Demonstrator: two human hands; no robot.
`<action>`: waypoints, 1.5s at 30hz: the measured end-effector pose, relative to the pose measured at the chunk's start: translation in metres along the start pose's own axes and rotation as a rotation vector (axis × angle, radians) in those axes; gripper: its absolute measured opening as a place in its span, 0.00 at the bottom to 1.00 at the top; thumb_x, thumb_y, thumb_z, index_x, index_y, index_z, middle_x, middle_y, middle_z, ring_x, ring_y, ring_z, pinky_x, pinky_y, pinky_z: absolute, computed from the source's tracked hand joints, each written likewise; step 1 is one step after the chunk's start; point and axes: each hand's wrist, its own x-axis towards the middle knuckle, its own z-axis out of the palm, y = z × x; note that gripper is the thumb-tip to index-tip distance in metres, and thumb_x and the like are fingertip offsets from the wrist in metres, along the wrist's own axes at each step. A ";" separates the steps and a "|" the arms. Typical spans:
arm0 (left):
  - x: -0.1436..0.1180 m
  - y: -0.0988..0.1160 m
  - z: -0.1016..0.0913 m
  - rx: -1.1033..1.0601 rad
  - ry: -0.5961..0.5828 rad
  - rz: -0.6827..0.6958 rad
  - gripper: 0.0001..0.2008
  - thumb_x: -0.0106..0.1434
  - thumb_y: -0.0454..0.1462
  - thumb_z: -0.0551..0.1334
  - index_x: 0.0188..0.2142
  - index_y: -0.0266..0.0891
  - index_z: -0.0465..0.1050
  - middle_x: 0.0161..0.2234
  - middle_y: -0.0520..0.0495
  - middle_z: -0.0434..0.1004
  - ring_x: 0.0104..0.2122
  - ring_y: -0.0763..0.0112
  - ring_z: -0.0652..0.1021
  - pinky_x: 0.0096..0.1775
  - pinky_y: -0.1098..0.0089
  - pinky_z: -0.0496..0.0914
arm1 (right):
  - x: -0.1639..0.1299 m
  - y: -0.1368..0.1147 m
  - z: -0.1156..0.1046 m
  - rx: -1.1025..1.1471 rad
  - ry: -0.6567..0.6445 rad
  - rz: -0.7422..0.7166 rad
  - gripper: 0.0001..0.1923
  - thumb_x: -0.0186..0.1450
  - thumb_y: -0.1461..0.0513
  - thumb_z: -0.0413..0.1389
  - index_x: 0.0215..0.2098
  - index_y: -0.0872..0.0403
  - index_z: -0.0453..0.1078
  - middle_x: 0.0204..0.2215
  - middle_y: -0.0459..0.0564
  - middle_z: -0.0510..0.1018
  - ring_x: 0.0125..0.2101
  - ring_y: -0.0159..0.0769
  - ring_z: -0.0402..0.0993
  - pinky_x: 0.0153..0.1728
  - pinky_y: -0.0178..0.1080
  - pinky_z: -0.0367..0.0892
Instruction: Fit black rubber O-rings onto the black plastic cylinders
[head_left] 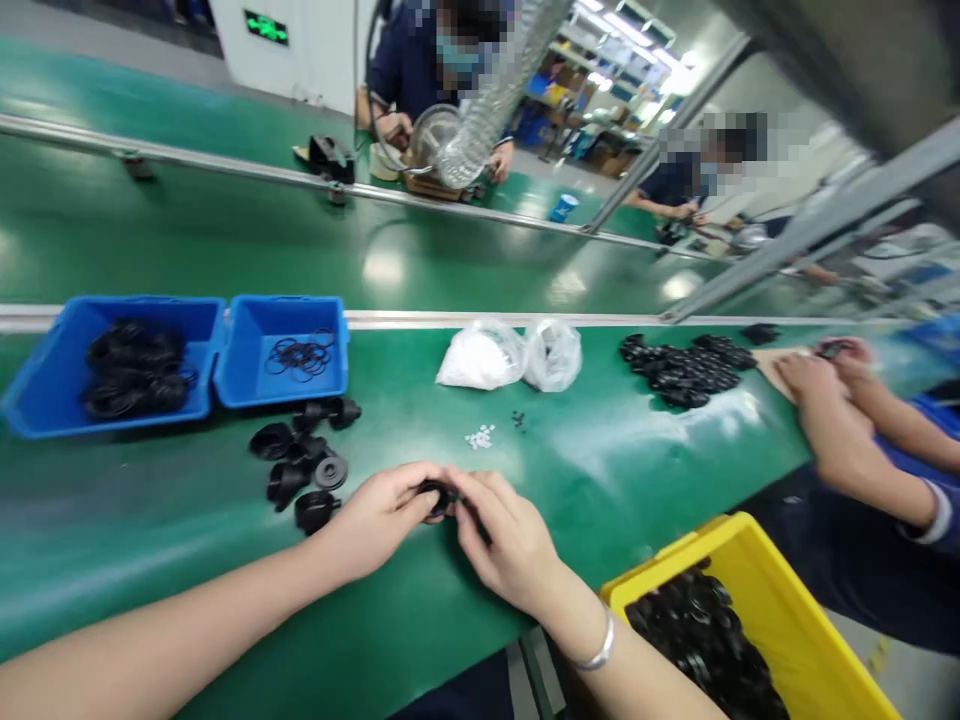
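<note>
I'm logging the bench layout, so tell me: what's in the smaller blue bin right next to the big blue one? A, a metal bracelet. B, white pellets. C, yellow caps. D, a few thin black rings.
D: the smaller blue bin holds a few thin black rings lying loose on its floor.

**Small black part held between your hands**

A small, round black plastic part (pixel 437 497) sits just above the green surface (pixel 600 470), pinched from both sides between your fingertips. Your fingers hide most of it, so its exact shape cannot be made out.
</note>
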 end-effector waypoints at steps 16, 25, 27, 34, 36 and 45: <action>-0.011 -0.025 0.005 0.186 0.010 -0.095 0.27 0.64 0.50 0.60 0.59 0.47 0.60 0.60 0.45 0.66 0.60 0.56 0.68 0.57 0.64 0.69 | 0.000 -0.012 -0.004 -0.250 -0.166 -0.169 0.17 0.73 0.55 0.45 0.54 0.56 0.63 0.40 0.49 0.77 0.36 0.33 0.75 0.33 0.35 0.69; -0.009 -0.012 0.013 0.167 0.044 -0.125 0.26 0.63 0.54 0.58 0.57 0.47 0.64 0.61 0.43 0.64 0.53 0.54 0.75 0.49 0.64 0.75 | -0.024 0.104 -0.076 0.010 0.274 0.804 0.16 0.66 0.55 0.56 0.47 0.56 0.68 0.18 0.40 0.71 0.18 0.30 0.69 0.22 0.33 0.64; -0.007 -0.012 0.009 0.187 0.011 -0.137 0.26 0.64 0.54 0.57 0.56 0.45 0.65 0.60 0.42 0.66 0.53 0.54 0.75 0.49 0.64 0.75 | -0.033 0.143 -0.092 -0.011 0.384 0.946 0.16 0.68 0.56 0.55 0.47 0.59 0.67 0.19 0.40 0.70 0.17 0.29 0.67 0.21 0.33 0.65; -0.006 -0.013 0.010 0.204 -0.011 -0.126 0.23 0.66 0.54 0.55 0.54 0.43 0.66 0.56 0.42 0.69 0.52 0.57 0.75 0.49 0.64 0.75 | -0.050 0.193 -0.098 -0.014 0.630 1.143 0.16 0.69 0.57 0.54 0.51 0.57 0.67 0.43 0.51 0.75 0.36 0.35 0.75 0.36 0.41 0.74; -0.006 -0.016 0.010 0.213 -0.005 -0.105 0.22 0.67 0.52 0.55 0.53 0.44 0.67 0.55 0.43 0.70 0.52 0.58 0.76 0.49 0.65 0.75 | -0.052 0.193 -0.093 -0.009 0.648 1.133 0.16 0.69 0.57 0.55 0.52 0.57 0.66 0.44 0.52 0.74 0.38 0.36 0.75 0.38 0.43 0.74; -0.019 -0.004 0.011 0.830 -0.080 0.282 0.18 0.70 0.36 0.51 0.59 0.42 0.59 0.57 0.39 0.66 0.52 0.64 0.74 0.52 0.64 0.73 | -0.040 0.155 -0.089 0.073 0.601 0.965 0.26 0.64 0.54 0.55 0.56 0.61 0.61 0.36 0.53 0.75 0.23 0.32 0.71 0.19 0.35 0.68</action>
